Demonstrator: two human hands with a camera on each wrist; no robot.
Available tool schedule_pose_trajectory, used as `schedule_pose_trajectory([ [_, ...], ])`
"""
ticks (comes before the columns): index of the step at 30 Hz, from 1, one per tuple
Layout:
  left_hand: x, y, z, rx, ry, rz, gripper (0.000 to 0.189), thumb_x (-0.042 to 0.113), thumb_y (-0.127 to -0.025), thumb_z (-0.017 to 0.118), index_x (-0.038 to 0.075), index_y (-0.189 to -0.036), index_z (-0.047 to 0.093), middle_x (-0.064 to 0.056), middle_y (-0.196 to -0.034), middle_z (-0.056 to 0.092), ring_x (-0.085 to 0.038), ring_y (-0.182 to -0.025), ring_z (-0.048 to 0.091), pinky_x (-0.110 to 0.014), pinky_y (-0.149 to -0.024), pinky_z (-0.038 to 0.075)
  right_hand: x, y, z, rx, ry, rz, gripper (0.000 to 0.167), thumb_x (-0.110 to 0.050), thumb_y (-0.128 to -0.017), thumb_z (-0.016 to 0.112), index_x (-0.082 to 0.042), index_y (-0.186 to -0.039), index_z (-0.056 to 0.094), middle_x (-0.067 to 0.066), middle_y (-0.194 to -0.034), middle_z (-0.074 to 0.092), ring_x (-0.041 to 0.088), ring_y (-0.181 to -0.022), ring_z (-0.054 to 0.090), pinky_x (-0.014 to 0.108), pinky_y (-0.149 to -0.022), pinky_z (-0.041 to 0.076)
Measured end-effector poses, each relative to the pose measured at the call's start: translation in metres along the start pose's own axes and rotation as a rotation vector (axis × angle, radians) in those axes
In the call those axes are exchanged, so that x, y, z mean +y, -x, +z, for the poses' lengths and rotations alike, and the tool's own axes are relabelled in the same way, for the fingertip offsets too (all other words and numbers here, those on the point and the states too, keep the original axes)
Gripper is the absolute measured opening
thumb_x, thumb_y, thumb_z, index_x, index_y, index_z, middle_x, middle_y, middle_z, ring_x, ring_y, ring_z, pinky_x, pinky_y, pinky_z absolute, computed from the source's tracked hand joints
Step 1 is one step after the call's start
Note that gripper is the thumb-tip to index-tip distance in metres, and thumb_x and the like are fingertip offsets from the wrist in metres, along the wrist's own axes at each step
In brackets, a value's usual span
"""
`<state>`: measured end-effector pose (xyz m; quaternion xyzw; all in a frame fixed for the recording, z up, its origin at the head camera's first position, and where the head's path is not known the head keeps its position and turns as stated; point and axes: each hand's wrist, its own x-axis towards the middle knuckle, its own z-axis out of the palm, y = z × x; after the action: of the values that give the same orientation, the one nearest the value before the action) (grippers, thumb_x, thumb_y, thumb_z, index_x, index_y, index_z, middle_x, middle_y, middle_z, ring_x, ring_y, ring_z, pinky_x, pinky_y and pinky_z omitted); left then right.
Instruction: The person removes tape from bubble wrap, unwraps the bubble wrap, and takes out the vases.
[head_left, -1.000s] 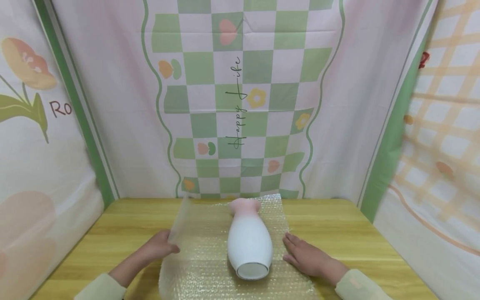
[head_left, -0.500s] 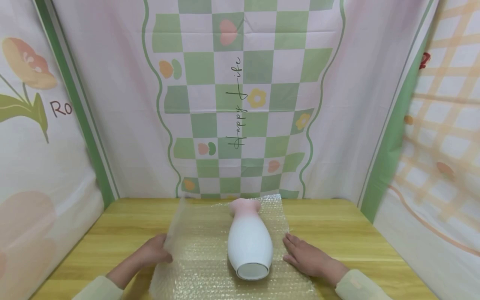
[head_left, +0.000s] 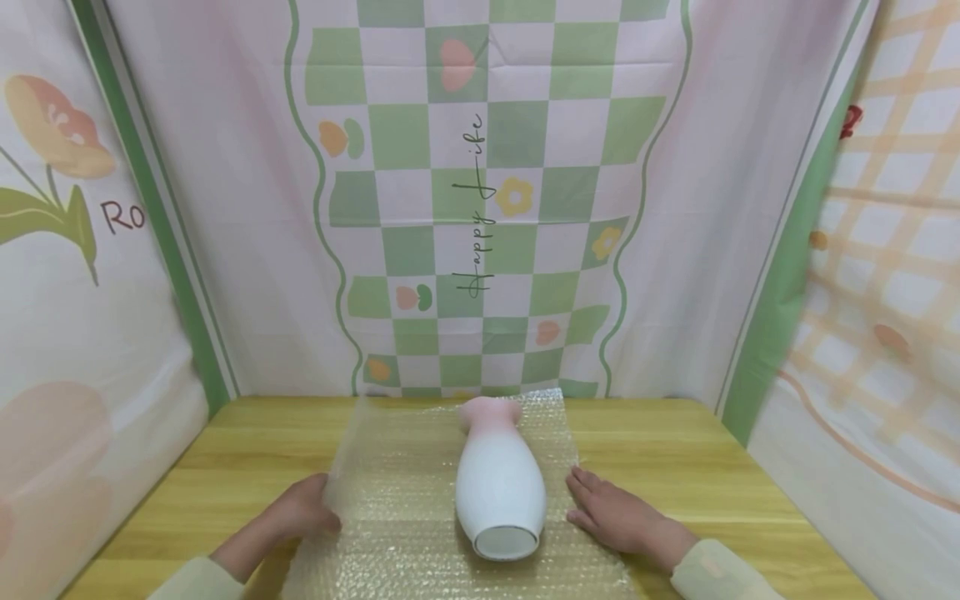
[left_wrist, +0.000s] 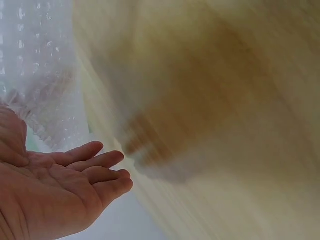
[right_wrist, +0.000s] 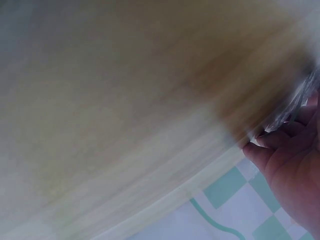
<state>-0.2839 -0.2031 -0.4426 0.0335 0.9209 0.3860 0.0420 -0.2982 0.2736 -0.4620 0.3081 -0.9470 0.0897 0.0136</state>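
Observation:
A white vase [head_left: 500, 479] with a pink neck lies on its side on a sheet of bubble wrap [head_left: 401, 508], its round base towards me. At the sheet's left edge is my left hand [head_left: 298, 508], its thumb side against the film. The left wrist view shows that hand [left_wrist: 65, 185] with fingers extended and bubble wrap [left_wrist: 37, 60] beside the thumb. My right hand [head_left: 615, 510] lies at the sheet's right edge, fingers stretched towards the vase. In the right wrist view its fingers [right_wrist: 260, 155] touch the crinkled film; part of the hand is cut off.
The wooden table [head_left: 675, 450] extends on both sides of the sheet. Behind it hangs a cloth [head_left: 480, 200] with green checks and flowers. More patterned cloth [head_left: 870, 317] closes off the right side, and a floral one [head_left: 82, 317] the left.
My left hand has moved left and slightly towards me, and the bubble wrap's left edge has spread outward with it. The vase and my right hand have stayed in place.

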Motion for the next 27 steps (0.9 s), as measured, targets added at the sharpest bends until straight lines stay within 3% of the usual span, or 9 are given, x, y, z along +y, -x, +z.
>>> schedule_pose_trajectory([
  [6,0.0005,0.0019,0.0003,-0.004,-0.016,-0.009,0.077,-0.003,-0.056,0.077,-0.024,-0.122,0.044,-0.032,-0.109,0.059,-0.047,-0.098,0.059,-0.056,-0.085,0.052,-0.0007,0.0002,-0.0014,-0.011,-0.006,-0.003,0.061,-0.035,-0.102,0.047,0.013,-0.138,0.043,0.034,-0.143,0.037,0.048,-0.130,0.038,0.059,-0.105,0.034],
  [16,-0.0049,0.0027,0.0009,0.025,-0.015,0.029,0.065,-0.004,-0.049,0.078,-0.017,-0.109,0.057,-0.018,-0.096,0.058,-0.033,-0.089,0.055,-0.053,-0.082,0.052,-0.0015,0.0008,-0.0016,0.002,-0.001,-0.021,0.060,-0.034,-0.101,0.049,0.014,-0.136,0.044,0.035,-0.141,0.039,0.050,-0.128,0.040,0.060,-0.103,0.035],
  [20,-0.0063,0.0020,0.0011,0.027,-0.040,0.039,0.066,-0.003,-0.049,0.079,-0.015,-0.110,0.059,-0.019,-0.100,0.061,-0.047,-0.103,0.052,-0.061,-0.095,0.042,-0.0022,0.0008,-0.0021,0.004,0.001,-0.013,0.060,-0.034,-0.101,0.049,0.014,-0.136,0.044,0.035,-0.142,0.039,0.050,-0.128,0.040,0.060,-0.104,0.034],
  [23,-0.0077,0.0014,0.0017,0.035,-0.071,0.059,0.067,-0.001,-0.049,0.080,-0.016,-0.111,0.058,-0.024,-0.106,0.061,-0.059,-0.117,0.040,-0.066,-0.101,0.031,-0.0028,0.0007,-0.0024,0.000,-0.003,-0.010,0.060,-0.034,-0.101,0.050,0.014,-0.136,0.044,0.035,-0.142,0.038,0.050,-0.128,0.040,0.060,-0.103,0.034],
  [27,-0.0086,0.0010,0.0025,0.049,-0.113,0.061,0.070,0.001,-0.049,0.082,-0.017,-0.111,0.057,-0.026,-0.108,0.059,-0.056,-0.115,0.041,-0.066,-0.098,0.036,-0.0035,0.0001,-0.0026,-0.003,-0.007,-0.010,0.061,-0.035,-0.101,0.050,0.014,-0.136,0.045,0.035,-0.142,0.038,0.051,-0.128,0.040,0.061,-0.103,0.034],
])
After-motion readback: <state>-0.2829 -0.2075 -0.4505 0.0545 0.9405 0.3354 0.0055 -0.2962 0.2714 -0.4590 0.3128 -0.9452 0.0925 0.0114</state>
